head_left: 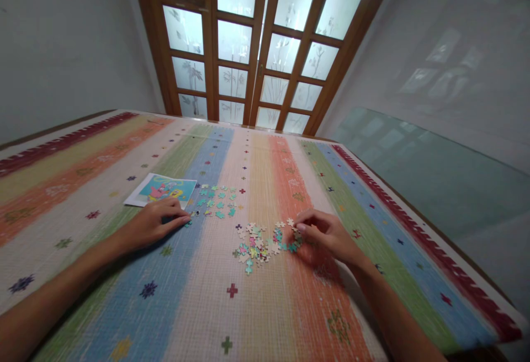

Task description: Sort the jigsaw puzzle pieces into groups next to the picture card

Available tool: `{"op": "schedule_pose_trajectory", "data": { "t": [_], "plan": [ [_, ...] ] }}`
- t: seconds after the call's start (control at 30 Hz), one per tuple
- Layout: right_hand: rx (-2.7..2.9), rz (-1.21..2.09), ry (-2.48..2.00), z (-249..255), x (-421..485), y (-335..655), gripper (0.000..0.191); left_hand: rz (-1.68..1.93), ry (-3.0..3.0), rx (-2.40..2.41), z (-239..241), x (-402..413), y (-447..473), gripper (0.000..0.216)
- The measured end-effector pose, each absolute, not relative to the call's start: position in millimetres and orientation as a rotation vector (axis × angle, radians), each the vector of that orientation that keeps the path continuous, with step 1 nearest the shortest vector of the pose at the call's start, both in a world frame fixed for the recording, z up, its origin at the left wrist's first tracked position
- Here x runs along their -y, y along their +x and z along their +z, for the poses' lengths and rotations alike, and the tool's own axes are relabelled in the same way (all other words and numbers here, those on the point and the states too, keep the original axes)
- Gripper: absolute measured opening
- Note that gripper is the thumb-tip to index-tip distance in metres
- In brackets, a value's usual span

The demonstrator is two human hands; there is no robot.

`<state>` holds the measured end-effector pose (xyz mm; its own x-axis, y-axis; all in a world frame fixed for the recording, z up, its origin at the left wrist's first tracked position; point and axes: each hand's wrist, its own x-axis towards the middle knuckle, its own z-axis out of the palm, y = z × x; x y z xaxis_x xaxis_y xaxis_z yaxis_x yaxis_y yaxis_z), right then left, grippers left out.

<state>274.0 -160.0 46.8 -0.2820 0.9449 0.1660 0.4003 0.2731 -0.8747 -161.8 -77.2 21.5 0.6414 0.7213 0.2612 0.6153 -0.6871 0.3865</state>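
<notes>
My left hand point(163, 219) rests on the cloth at the near edge of a picture card point(168, 188) with cartoon figures on a teal ground. Its thumb and forefinger are pinched together on a small teal puzzle piece point(187, 223). Several mostly teal puzzle pieces point(220, 205) lie spread in loose rows just right of the card. A jumbled pile of puzzle pieces point(257, 245), some face up and some with pale backs showing, sits between my hands. At the pile's right end, my right hand point(329, 235) has its thumb and forefinger closed on a pale puzzle piece point(291, 222).
A striped, patterned tablecloth point(232, 323) covers the table. A pale green glass panel point(430, 169) is along the right side, by a white wall. Wooden doors with frosted panes point(252, 47) stand beyond the far edge.
</notes>
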Motion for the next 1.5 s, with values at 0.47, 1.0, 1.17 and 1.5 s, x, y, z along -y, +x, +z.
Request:
{"op": "schedule_pose_trajectory", "data": {
  "t": [0.47, 1.0, 1.17, 1.5],
  "plan": [
    [2.041, 0.597, -1.438, 41.7, 151.6, 300.8, 0.027, 0.697, 2.655, -1.045, 8.3, 80.1, -158.5, 0.039],
    [2.368, 0.701, -1.271, 31.9, 152.8, 302.9, 0.018, 0.859, 2.762, -0.950, 2.7, 79.7, -152.6, 0.041],
    [2.362, 0.689, -1.272, 34.2, 152.6, 303.5, 0.009, 0.856, 2.748, -0.960, 5.3, 82.6, -149.7, 0.039],
    [2.270, 0.838, -1.402, 38.4, 153.3, 311.5, 0.017, 0.862, 2.811, -0.908, 4.0, 83.7, -148.6, 0.036]
  ]
}}
